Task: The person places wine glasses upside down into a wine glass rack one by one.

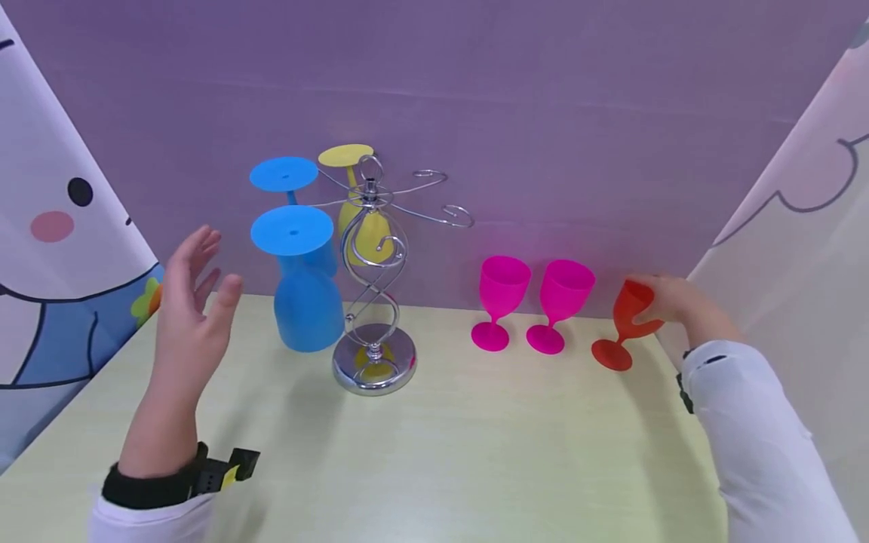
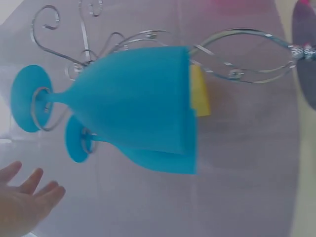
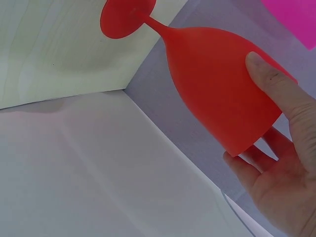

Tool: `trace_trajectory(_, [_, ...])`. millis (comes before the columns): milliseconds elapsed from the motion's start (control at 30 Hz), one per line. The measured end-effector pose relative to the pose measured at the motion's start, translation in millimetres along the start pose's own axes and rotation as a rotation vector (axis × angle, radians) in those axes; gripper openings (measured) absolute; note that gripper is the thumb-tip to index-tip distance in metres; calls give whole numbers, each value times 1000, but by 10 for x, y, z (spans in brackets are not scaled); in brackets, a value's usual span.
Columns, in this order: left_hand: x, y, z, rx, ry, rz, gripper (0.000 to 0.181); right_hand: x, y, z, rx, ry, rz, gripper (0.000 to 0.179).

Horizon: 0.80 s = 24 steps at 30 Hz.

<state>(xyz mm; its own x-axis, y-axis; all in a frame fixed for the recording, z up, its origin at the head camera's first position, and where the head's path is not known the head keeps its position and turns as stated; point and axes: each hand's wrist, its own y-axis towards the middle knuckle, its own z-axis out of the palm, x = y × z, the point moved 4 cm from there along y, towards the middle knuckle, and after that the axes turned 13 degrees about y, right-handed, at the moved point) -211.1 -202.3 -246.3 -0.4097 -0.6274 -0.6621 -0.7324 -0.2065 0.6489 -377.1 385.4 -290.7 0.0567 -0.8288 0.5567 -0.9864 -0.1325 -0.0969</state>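
Observation:
My right hand [image 1: 692, 305] holds a red plastic goblet [image 3: 212, 84] by its bowl near the rim, thumb on one side and fingers on the other. The goblet leans slightly, foot downward; whether the foot touches the table is hard to tell. To the left, my left hand [image 1: 193, 317] is raised with fingers apart and nothing in it. Closest to it, two blue goblets [image 1: 308, 309] hang upside down by their feet from a chrome wire rack [image 1: 373, 385]. A yellow goblet [image 1: 346, 156] hangs upside down behind the rack.
Two magenta goblets [image 1: 505, 283] stand upright on the pale table [image 1: 509, 452] between the rack and the red goblet. Two curled rack arms [image 1: 458, 216] on the right carry nothing. A purple backdrop [image 1: 577, 113] rises behind, with printed side panels [image 1: 815, 249] at both ends.

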Motion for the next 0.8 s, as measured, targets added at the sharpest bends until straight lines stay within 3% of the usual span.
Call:
trace_trajectory(167, [-301, 249, -131, -92, 38, 85, 50, 15, 31, -11, 8, -26, 8, 93])
trace_trajectory(267, [-585, 455, -159, -72, 122, 130, 51, -2, 40, -19, 12, -31, 21, 93])
trace_trajectory(333, [-768, 590, -144, -15, 205, 145, 53, -11, 39, -21, 15, -28, 26, 94])
trace_trajectory(467, [-1036, 842, -35, 171, 398, 141, 60, -17, 26, -10, 21, -10, 28, 94])
trace_trajectory(600, [-1190, 1035, 114, 337, 594, 141, 65, -8, 5, 0, 20, -10, 29, 94])
trace_trajectory(800, [-1356, 1222, 352, 500, 904, 210, 72, 15, -7, -4, 18, 9, 35, 95])
